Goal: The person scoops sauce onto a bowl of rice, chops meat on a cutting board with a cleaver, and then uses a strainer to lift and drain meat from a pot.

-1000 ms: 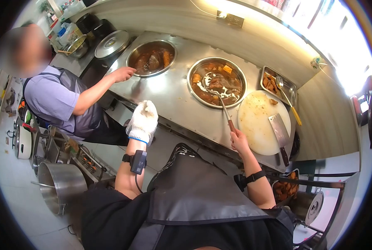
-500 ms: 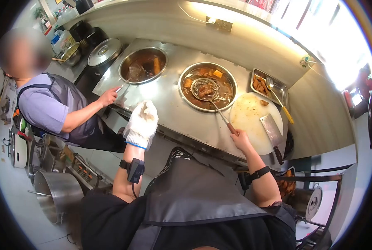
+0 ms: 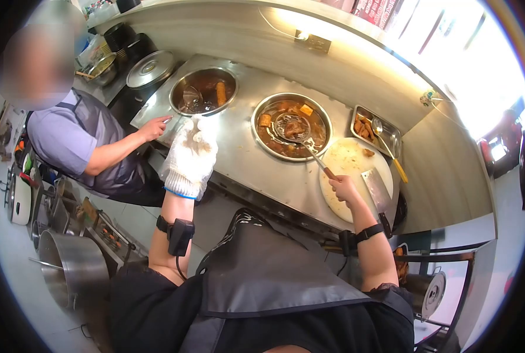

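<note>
My right hand (image 3: 345,190) is closed around the wooden handle of a round strainer ladle (image 3: 313,152). The ladle's bowl rests in the dark broth of the right-hand pot (image 3: 255,139) and holds a brown piece of food (image 3: 295,129). Yellow-orange pieces float around it. My left hand (image 3: 191,150), in a white knitted glove with clear plastic over it, is raised near the counter's front edge. Its fingers look loosely apart with nothing visible in them, though glare washes out detail. A white round cutting board (image 3: 340,194) with a cleaver (image 3: 378,189) lies beside my right hand.
A co-worker (image 3: 68,138) stands at the left, one hand by the left pot (image 3: 174,109), where another strainer sits in broth. At the right are a metal tray (image 3: 386,136) of brown pieces and a yellow-handled spoon (image 3: 399,167). A lidded pot (image 3: 149,69) stands behind.
My left hand has shifted slightly left and toward the co-worker's hand. My right hand has moved a little to the right; the ladle stays in the broth. The view has shifted slightly.
</note>
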The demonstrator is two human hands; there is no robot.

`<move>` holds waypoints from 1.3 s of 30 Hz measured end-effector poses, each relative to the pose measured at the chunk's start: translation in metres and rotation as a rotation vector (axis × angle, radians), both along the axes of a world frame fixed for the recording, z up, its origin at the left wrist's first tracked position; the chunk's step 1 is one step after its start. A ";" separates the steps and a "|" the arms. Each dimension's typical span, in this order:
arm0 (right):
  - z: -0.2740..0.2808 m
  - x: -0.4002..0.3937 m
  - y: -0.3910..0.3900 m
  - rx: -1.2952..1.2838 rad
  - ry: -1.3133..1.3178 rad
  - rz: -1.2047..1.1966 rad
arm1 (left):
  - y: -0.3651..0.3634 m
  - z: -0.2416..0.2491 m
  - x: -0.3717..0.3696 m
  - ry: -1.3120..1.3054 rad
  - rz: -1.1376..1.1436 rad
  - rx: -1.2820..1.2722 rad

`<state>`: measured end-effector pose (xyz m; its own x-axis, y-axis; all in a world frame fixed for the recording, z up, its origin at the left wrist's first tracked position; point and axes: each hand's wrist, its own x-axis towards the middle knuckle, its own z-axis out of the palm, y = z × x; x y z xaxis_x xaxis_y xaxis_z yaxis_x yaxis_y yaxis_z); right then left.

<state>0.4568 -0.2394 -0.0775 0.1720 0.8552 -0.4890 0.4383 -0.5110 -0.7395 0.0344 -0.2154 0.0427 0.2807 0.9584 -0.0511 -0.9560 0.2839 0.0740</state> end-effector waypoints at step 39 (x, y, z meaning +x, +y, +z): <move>0.024 0.024 -0.017 0.023 -0.033 -0.039 | -0.013 0.053 0.036 -0.090 -0.130 0.139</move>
<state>0.4811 -0.2564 -0.0536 0.2212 0.8587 -0.4623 0.4428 -0.5108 -0.7369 0.0703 -0.2280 0.0960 0.4000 0.9099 0.1095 -0.9165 0.3984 0.0371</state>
